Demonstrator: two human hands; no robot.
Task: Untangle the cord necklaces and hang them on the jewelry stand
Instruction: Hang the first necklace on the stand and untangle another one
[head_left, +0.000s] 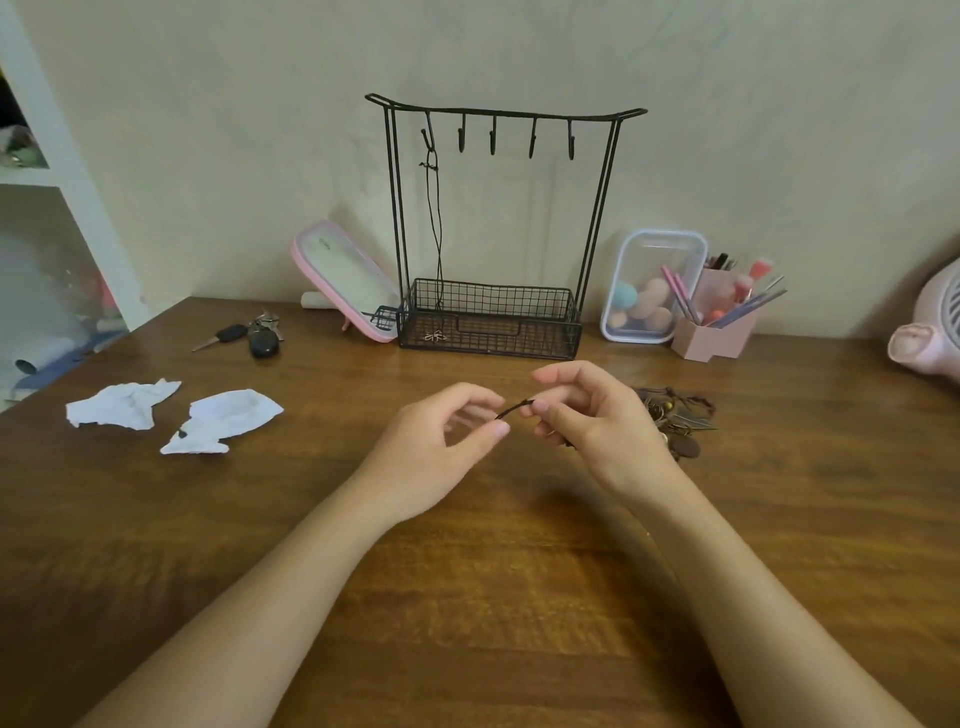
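Head view: above the wooden table (467, 597), the left hand (441, 441) and right hand (597, 421) each pinch a dark cord (514, 408) stretched between them. Beside the right hand lie tangled necklaces (680, 415); the jewelry stand (498, 111), one necklace (434, 218) hung on it, stands against a cream wall (727, 104)

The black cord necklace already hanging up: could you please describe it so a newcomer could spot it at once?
Find the black wire jewelry stand against the wall. Its top bar carries five hooks; the thin black cord necklace hangs from the leftmost one; the other four are bare.
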